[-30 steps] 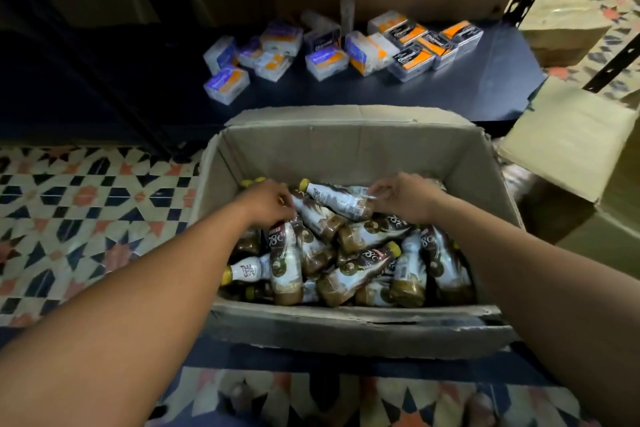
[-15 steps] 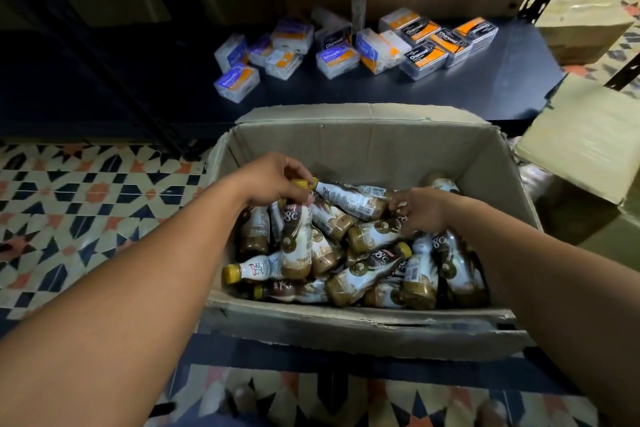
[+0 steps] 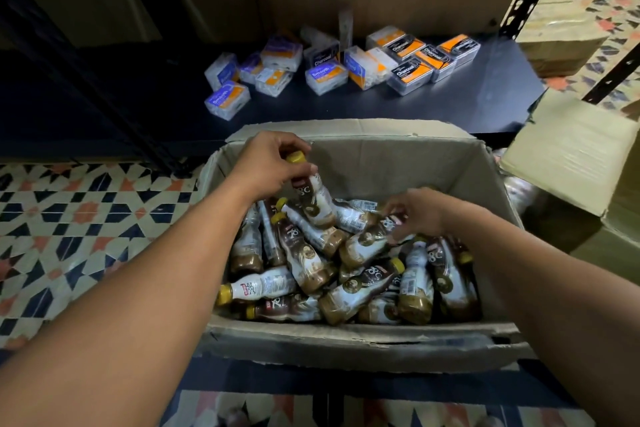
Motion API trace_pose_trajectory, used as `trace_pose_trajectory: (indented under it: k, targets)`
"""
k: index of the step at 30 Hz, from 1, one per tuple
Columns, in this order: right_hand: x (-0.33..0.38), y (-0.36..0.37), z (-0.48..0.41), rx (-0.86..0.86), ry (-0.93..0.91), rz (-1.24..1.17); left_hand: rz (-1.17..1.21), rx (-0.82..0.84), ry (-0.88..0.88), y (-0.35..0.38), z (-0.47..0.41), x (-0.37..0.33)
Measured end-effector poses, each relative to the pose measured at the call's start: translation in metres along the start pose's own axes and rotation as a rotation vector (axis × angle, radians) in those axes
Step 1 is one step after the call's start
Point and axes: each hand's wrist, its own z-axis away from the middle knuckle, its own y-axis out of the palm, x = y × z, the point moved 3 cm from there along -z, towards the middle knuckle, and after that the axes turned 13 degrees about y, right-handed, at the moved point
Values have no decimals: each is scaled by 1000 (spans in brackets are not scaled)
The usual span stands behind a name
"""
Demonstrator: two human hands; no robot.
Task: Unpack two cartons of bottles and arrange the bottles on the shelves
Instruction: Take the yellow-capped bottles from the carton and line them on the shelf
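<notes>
An open cardboard carton (image 3: 398, 347) sits on the floor in front of me, filled with several brown-and-white bottles with yellow caps lying in a heap (image 3: 349, 274). My left hand (image 3: 273, 163) is closed around the neck of one bottle (image 3: 313, 199), just under its yellow cap, and holds it nearly upright above the pile. My right hand (image 3: 417, 213) rests on the neck end of another bottle (image 3: 372, 241) that lies tilted in the heap, fingers curled over it.
Beyond the carton is a low dark shelf board (image 3: 467, 97) carrying several small clear boxes with orange, blue and black labels (image 3: 346, 62). A second carton with an open flap (image 3: 575, 152) stands at the right. Patterned tile floor (image 3: 69, 236) lies to the left.
My left hand has lifted one bottle by its neck up out of the pile. My right hand has shifted slightly right and closed onto another bottle's neck.
</notes>
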Motion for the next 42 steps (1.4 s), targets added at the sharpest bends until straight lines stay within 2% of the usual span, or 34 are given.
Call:
trace_pose_trajectory:
  k: [5, 11, 17, 19, 24, 26, 31, 38, 42]
  targets:
    - [21, -14, 2, -142, -40, -378, -23, -80, 22, 14, -4, -2]
    - [23, 3, -9, -125, -48, -639, -24, -135, 5, 24, 1, 1]
    - [12, 4, -11, -182, 11, -817, -42, 86, 50, 31, 1, 7]
    - [9, 7, -10, -170, 17, -873, -34, 88, 60, 30, 1, 4]
    - [8, 9, -3, -151, -13, -963, 3, -135, 58, 35, 5, -3]
    - [9, 8, 0, -181, -27, -1000, -35, -132, 73, 40, 7, -6]
    - [12, -5, 11, -274, -28, -1077, -84, 35, 107, 50, 5, -17]
    - [26, -50, 47, -481, -76, -1030, -8, -97, 95, 29, -5, -40]
    - [35, -88, 70, -568, -140, -1025, 17, -201, 186, 1, -19, -80]
